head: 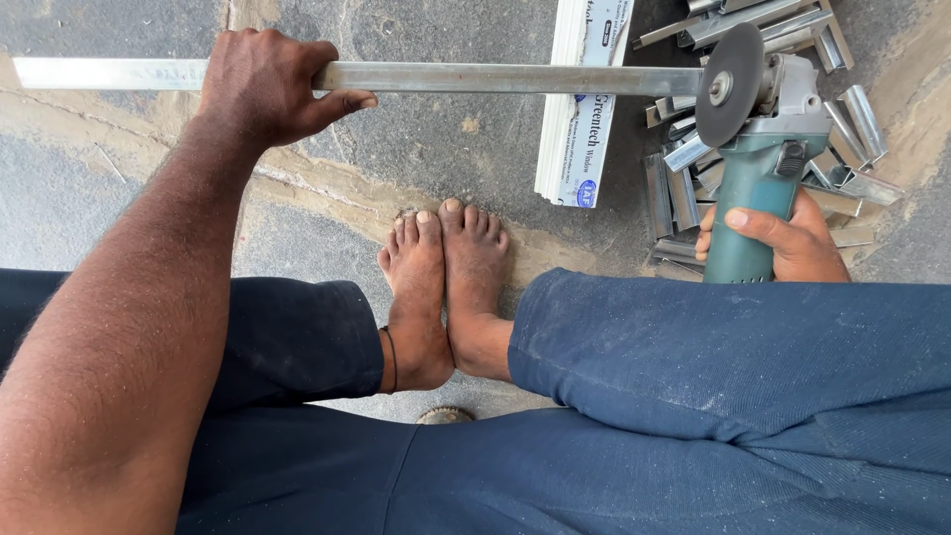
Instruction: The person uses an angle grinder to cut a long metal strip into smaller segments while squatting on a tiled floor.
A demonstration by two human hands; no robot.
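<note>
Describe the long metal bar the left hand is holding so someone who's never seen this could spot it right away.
Start at the grey concrete floor above the bare feet. Across the top runs a long, straight, silvery metal bar, gripped by the left hand and meeting the grinder disc. Unlike the short cut pieces piled at right, it is one long length.

Dark blue trousers [693, 396], black anklet [393, 357]

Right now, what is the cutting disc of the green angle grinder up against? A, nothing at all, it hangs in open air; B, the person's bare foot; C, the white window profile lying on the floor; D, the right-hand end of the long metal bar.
D: the grinder's disc meets the right end of the long metal bar, which the left hand pins down while the right hand holds the angle grinder.
</note>
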